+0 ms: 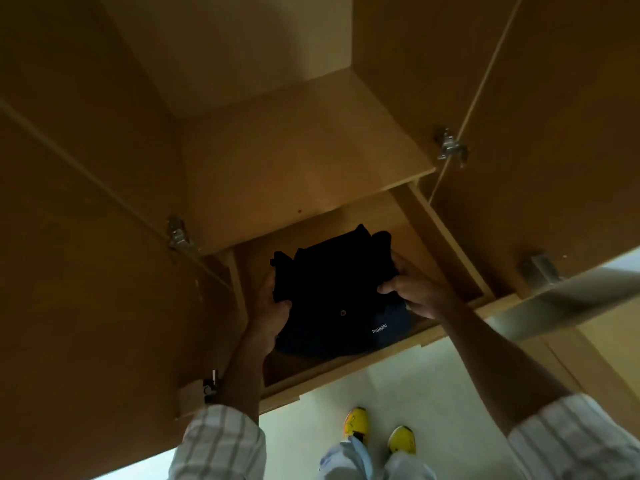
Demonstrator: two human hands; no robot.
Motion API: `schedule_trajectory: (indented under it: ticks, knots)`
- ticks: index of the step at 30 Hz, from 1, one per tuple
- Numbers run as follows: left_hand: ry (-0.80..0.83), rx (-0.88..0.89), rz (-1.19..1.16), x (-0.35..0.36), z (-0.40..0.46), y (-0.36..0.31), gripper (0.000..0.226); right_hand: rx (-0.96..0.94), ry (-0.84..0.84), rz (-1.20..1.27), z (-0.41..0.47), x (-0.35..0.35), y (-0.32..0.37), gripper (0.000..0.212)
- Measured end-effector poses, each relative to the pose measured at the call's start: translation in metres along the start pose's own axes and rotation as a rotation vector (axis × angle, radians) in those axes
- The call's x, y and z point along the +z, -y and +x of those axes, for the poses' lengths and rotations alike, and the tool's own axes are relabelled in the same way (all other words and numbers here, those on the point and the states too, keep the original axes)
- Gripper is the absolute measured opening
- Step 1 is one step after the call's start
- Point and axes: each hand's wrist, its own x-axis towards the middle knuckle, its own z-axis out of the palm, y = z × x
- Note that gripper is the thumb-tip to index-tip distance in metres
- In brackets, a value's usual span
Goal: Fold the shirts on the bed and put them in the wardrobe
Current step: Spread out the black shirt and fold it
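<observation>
Tan wooden wardrobe [311,161] with both doors swung open, folded black shirt [332,289] low in bottom compartment atop dark blue garment [391,330], left hand [273,303] gripping shirt's left edge, right hand [412,289] pinching right edge, yellow shoes [356,422] on pale floor.

Folded black shirt [332,285] sits flat atop a navy one [391,332], white "makalu" lettering showing, low in the open wardrobe [311,161].
</observation>
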Motion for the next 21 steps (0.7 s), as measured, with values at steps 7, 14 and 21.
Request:
schedule_trajectory:
  ticks: [7, 14, 21]
  knots:
    - [-0.187, -0.206, 0.288, -0.016, 0.023, 0.046, 0.078, 0.113, 0.107, -0.188, 0.063, 0.014, -0.022, 0.078]
    - [-0.138, -0.367, 0.864, -0.003, 0.026, 0.081, 0.096, 0.091, 0.085, -0.428, 0.076, 0.003, -0.07, 0.099]
    - [0.007, -0.194, 1.447, 0.006, 0.016, 0.09, 0.053, 0.005, 0.096, -0.583, 0.098, -0.001, -0.107, 0.11]
